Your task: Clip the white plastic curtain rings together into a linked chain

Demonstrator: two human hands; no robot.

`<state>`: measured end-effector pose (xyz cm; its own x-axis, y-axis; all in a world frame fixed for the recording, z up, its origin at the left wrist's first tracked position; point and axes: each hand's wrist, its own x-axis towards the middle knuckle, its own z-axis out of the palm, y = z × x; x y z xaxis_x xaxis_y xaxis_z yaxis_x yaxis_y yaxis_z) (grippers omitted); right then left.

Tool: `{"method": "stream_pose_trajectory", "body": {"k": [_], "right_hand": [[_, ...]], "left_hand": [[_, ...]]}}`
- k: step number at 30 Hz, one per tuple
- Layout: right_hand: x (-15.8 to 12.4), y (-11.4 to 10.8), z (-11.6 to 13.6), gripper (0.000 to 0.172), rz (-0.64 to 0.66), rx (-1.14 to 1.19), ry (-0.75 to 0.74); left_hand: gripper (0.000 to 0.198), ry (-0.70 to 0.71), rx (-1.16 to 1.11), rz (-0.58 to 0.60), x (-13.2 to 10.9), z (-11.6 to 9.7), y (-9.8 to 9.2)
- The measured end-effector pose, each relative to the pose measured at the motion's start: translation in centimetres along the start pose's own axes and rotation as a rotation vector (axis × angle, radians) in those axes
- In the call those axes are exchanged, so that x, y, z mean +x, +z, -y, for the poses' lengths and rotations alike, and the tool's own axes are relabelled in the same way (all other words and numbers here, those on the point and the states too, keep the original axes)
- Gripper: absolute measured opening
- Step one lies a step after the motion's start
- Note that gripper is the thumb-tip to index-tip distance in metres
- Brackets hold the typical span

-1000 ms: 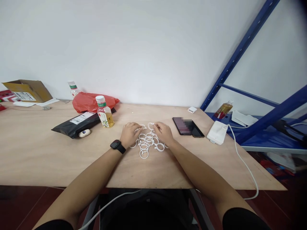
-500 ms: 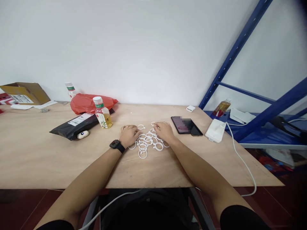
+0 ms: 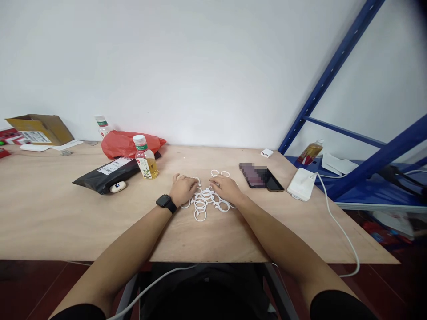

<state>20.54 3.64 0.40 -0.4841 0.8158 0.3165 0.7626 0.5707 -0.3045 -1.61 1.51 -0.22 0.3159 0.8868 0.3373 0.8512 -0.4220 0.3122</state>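
Several white plastic curtain rings with small eyelets (image 3: 200, 215) lie in a loose, overlapping heap on the table between my hands. My left hand (image 3: 183, 190), with a dark watch on its wrist, is at the heap's left side. Its fingers are closed at a white ring (image 3: 199, 179) whose far edge shows beyond the fingertips. On the right side, my right hand (image 3: 227, 188) bends over the heap, fingertips pinched together at a bit of white ring and partly hiding it. Two separate rings (image 3: 225, 173) lie just beyond my right hand.
A drink bottle (image 3: 146, 164), a black parcel bag (image 3: 100, 178), a red plastic bag (image 3: 126, 144) and a small white case (image 3: 118, 186) sit to the left. To the right are two phones (image 3: 274, 181), a white power bank (image 3: 301, 184) with a cable, and a blue shelf frame (image 3: 320, 91).
My left fingers have moved onto the ring that lay alone at the back. My right hand has drawn back slightly; two rings now lie side by side beyond it. The view has shifted a little.
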Motion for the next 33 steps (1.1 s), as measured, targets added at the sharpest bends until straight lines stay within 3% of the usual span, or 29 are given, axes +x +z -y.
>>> {"method": "stream_pose_trajectory", "body": {"k": [4,9,14,19,25,33], "right_hand": [[0.2,0.0,0.2,0.024,-0.019,-0.008,-0.025],[0.0,0.5,1.1,0.023,-0.1,0.05,-0.164],[-0.3,0.9,1.9,0.029,-0.173,0.12,-0.242],[-0.3,0.7,2.1,0.02,-0.205,0.183,-0.247],[-0.6,0.6,2.3,0.015,-0.209,0.255,-0.145],[-0.6,0.6,2.2,0.015,-0.164,0.299,-0.123]], "left_hand": [[0.019,-0.008,-0.004,-0.035,0.0,0.3,0.5],[0.017,0.002,-0.014,-0.056,0.1,0.1,0.3],[0.016,0.068,-0.222,-0.134,-0.1,-0.8,-0.3],[0.017,0.109,-0.367,-0.155,-0.5,-1.1,-0.4],[0.019,0.16,-0.268,-0.171,-0.6,-1.4,-0.7],[0.019,0.182,-0.264,-0.174,-0.6,-1.4,-0.8]]}}
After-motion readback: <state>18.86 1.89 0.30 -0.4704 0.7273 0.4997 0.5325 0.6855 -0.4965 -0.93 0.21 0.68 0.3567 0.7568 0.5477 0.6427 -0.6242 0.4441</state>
